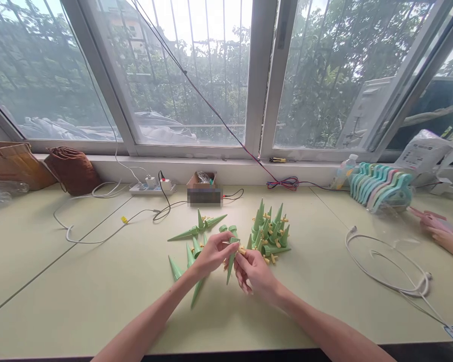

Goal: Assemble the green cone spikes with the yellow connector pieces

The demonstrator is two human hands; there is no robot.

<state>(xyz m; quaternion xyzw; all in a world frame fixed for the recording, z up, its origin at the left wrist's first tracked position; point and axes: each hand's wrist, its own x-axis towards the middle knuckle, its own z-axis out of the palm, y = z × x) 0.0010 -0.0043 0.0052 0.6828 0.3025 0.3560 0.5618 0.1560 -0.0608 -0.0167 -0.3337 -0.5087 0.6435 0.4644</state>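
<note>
My left hand [216, 254] pinches a green plastic plant-watering spike [230, 266] near its wide end, with the tip pointing down. Close against it, my right hand [254, 270] has its thumb and fingers closed on a small yellow valve [242, 250]. The valve meets the spike near its wide end; how far it sits in is hidden by my fingers. Loose green spikes [184, 234] lie left of my hands. Right of them stands a cluster of green spikes with yellow valves [269, 229], mostly with tips up. More wide ends [232, 230] show just behind my fingers.
A small open cardboard box [204, 181] and a power strip [153, 188] stand along the window wall. Cables cross the table [98, 301] at left, and a white cable coil [385, 281] lies at right. Pastel hangers [381, 186] stand near another person's hand [438, 226].
</note>
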